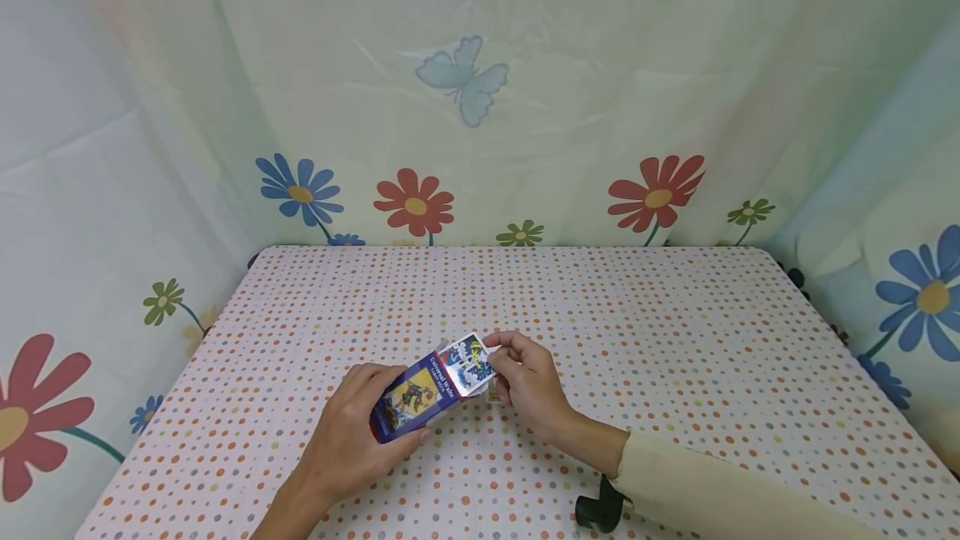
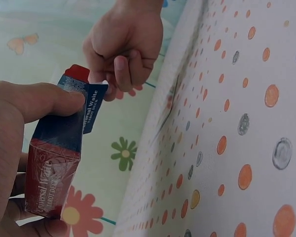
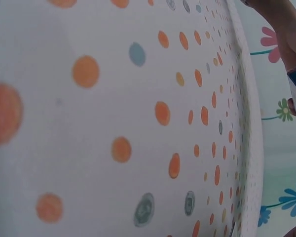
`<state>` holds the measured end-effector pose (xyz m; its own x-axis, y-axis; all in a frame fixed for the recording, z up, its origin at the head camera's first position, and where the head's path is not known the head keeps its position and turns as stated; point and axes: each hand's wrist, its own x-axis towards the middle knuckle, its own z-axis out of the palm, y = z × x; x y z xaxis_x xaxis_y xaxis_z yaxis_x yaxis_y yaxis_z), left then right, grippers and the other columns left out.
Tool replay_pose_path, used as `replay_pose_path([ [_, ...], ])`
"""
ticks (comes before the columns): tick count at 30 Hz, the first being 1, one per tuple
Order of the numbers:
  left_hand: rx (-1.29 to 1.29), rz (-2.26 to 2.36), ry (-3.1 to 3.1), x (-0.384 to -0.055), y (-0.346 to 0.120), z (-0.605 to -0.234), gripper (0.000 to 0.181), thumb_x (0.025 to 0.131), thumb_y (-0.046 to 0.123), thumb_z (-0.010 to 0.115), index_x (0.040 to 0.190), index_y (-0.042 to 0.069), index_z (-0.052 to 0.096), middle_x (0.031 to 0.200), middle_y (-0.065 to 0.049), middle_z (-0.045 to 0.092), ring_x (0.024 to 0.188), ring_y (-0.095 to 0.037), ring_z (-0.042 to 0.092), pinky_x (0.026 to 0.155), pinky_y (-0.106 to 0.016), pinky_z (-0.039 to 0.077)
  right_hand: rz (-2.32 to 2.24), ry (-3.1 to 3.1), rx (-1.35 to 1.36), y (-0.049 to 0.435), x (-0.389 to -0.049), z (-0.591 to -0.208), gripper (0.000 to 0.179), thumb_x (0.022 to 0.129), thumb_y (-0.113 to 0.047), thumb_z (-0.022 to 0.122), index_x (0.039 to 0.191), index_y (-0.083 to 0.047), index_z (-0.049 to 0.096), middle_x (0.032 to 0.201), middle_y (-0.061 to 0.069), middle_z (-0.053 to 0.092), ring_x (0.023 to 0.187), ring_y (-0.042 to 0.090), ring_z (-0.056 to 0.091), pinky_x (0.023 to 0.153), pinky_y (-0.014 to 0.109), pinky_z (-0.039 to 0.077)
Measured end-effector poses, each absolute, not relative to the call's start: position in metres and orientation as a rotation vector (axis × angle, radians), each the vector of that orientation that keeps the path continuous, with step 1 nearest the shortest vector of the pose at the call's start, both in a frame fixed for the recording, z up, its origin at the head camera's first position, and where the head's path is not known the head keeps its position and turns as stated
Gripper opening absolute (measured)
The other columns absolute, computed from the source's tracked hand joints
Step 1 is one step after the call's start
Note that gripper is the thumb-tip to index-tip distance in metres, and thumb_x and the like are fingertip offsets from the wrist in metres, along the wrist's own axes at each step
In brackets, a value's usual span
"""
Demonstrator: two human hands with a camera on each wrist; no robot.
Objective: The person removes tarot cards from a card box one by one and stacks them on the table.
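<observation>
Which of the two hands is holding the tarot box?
The left hand, with no sleeve visible, grips the tarot box; the right hand, with a cream sleeve, pinches the edge of the protruding card.

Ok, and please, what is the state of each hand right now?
Left hand: closed, holding the Universal Waite tarot deck box.
Right hand: closed, pinching the edge of the tarot card at the box's end.

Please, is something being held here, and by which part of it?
Left hand: the box, by its long sides. Right hand: the card, pinched at its outer edge.
</observation>
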<state>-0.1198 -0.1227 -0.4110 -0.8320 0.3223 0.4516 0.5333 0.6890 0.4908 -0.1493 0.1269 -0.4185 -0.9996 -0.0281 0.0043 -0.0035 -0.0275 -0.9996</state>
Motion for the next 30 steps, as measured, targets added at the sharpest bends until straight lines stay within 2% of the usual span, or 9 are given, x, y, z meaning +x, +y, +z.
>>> replay_pose_path([
  [21, -0.670, -0.877, -2.586, -0.119, -0.122, -0.411, 0.072, 0.067, 0.039, 0.095, 0.128, 0.013, 0.066, 0.118, 0.006, 0.061, 0.101, -0.006, 0.053, 0.080, -0.031, 0.053, -2.205, 2.281, -0.026, 0.134, -0.152, -0.421, 0.027, 0.106, -0.003, 0.040, 0.128, -0.002, 0.056, 0.088, 0.012, 0.050, 0.053, 0.023, 0.045, 0.044, 0.021, 0.037],
  [30, -0.654, -0.873, -2.594, -0.118, -0.121, -0.411, 0.073, 0.065, 0.040, 0.095, 0.127, 0.014, 0.067, 0.117, 0.007, 0.060, 0.100, -0.004, 0.052, 0.078, -0.030, 0.053, -2.169, 2.365, -0.022, 0.144, -0.161, -0.426, 0.022, 0.109, -0.009, 0.042, 0.122, -0.003, 0.059, 0.091, 0.014, 0.052, 0.053, 0.017, 0.044, 0.044, 0.021, 0.036],
])
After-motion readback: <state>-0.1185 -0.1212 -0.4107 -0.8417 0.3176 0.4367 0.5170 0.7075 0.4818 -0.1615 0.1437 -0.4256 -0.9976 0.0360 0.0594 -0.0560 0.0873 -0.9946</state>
